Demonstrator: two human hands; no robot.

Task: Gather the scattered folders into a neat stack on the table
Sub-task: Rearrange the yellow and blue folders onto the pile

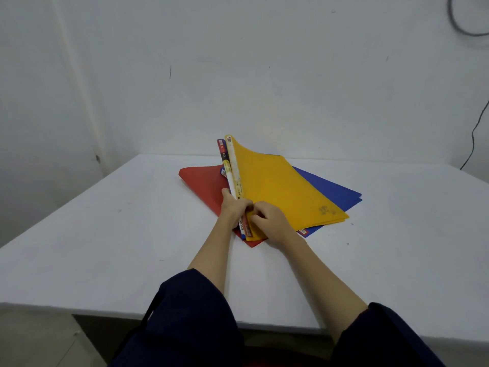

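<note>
Illumination was even, diffuse and moderately bright, leaving the white wall point(264, 75) with a cool grey-green cast and no glare on the table point(79, 234). Shadows were faint and soft, limited to a thin dark edge beneath the folders point(277, 186) and the forearms. Wide-angle distortion bowed the table edges toward the frame borders, and fine detail was soft throughout, the spine labels being unreadable

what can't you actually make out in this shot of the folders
Head view only:
- Spine labels: print too small and blurred to read.
- Number of folders: yellow folder covers most of the blue folder and part of the red folder.
- Grip: left hand and right hand overlap, hiding the fingertips.
</note>
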